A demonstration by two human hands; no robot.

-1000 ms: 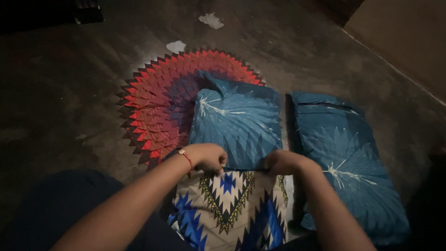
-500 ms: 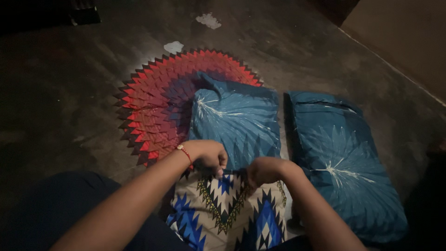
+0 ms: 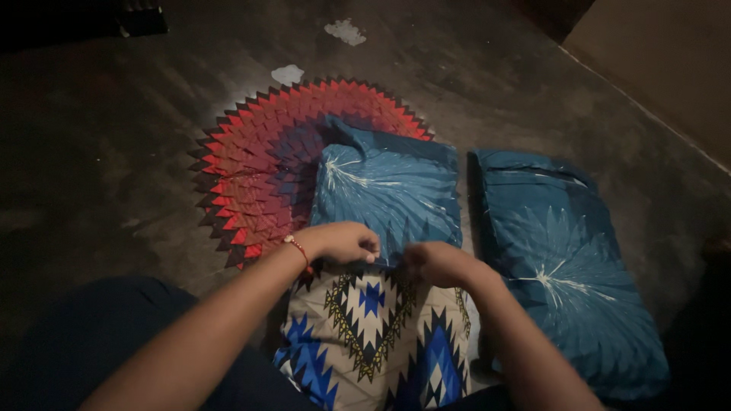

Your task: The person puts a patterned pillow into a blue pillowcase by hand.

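Down near the lower middle of the view, the left hand and the right hand sit close together, both curled shut, their fingers pinching the far edge of a patterned cushion. The left wrist wears a thin red band. Whether the fingertips grip only the cover's fabric or something small at its edge cannot be told in the dim light.

The patterned cushion is cream with blue, black and yellow zigzag diamonds. It lies flat in front of the person, its long axis running near to far, with the far end under the two hands and the near end cut off by the bottom of the picture.

Just beyond the hands lies a teal pillow with a pale leaf print, touching the cushion's far edge and resting partly on a round red mat of pointed, overlapping fabric pieces. The mat spreads out to the left and far side. To the right, just beside these, a second teal pillow lies with its long axis running near to far, slanted a little rightward at the near end.

All of it rests on a dark concrete floor, with two pale scraps lying beyond the mat.
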